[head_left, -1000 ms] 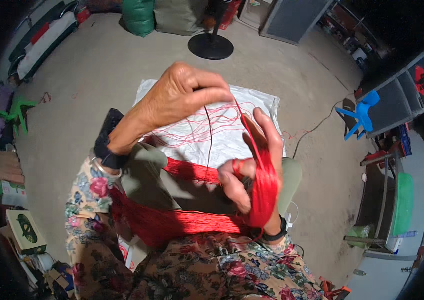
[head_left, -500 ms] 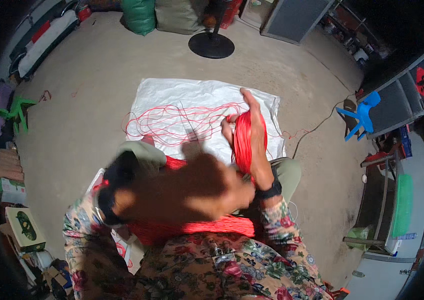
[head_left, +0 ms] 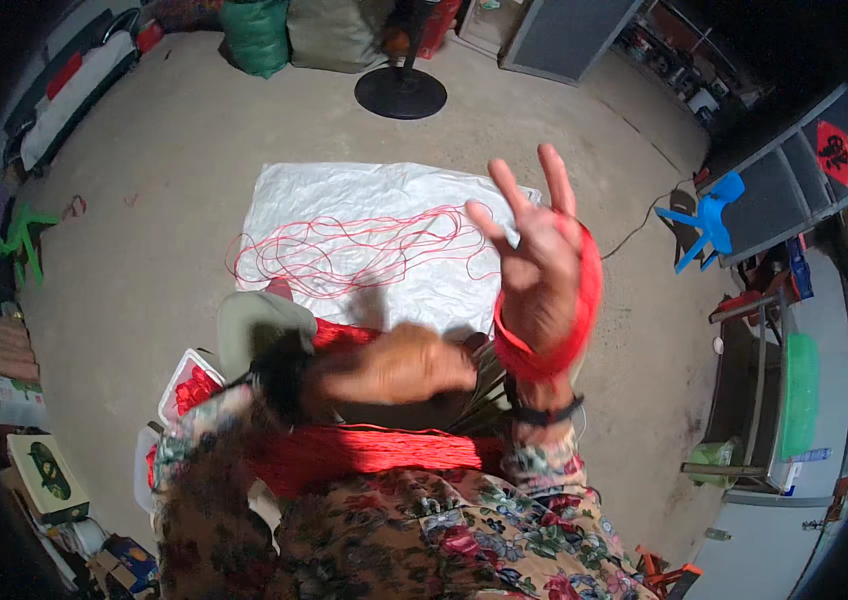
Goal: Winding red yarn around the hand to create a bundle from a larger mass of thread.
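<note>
My right hand (head_left: 539,270) is raised, palm showing, with its fingers spread apart. A thick skein of red cord (head_left: 589,290) loops around this palm and wrist. Lower and to the left, my left hand (head_left: 399,368) is closed, blurred by motion; whatever its fingers hold is hidden. Across my lap lies a wide bundle of red cord (head_left: 384,452). Thin loose loops of red cord (head_left: 344,250) spread over a white woven sheet (head_left: 294,185) on the floor ahead of me.
To my left stands a white container (head_left: 176,392) with red material inside. A black round stand base (head_left: 401,92) rests beyond the sheet. On the right are a small blue stool (head_left: 712,222) and a rack with a green board (head_left: 799,395). A green stool (head_left: 24,240) stands far left.
My right hand has turned its palm into view, spread its fingers and moved right with the skein. The left hand has drawn slightly back from it. The view has shifted a little.
</note>
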Demonstrator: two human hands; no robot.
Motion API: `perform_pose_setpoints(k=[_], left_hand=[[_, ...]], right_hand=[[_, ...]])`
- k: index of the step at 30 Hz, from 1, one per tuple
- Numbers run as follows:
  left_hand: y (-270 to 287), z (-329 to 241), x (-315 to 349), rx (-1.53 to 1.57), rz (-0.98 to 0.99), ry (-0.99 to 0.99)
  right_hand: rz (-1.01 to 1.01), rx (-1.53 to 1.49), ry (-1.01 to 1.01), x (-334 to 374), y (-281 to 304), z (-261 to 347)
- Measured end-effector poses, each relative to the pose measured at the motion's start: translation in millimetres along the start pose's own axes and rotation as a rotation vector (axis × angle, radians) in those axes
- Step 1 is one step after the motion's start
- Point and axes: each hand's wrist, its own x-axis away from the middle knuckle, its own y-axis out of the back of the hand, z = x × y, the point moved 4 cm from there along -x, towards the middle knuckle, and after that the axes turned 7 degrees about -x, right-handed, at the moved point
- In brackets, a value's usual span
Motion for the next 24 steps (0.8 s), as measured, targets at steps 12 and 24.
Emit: perform_pose_setpoints(k=[12, 24], left_hand=[[170.1, 19.8, -3.7, 0.105, -0.236, 0.114], [-4.3, -29.0, 3.4, 0.225, 0.001, -0.126]], right_hand=[[0.248, 0.616, -0.184, 64.8, -30.5, -4.1], [-0.03, 0.576, 0.255, -12.5, 18.1, -41.0]])
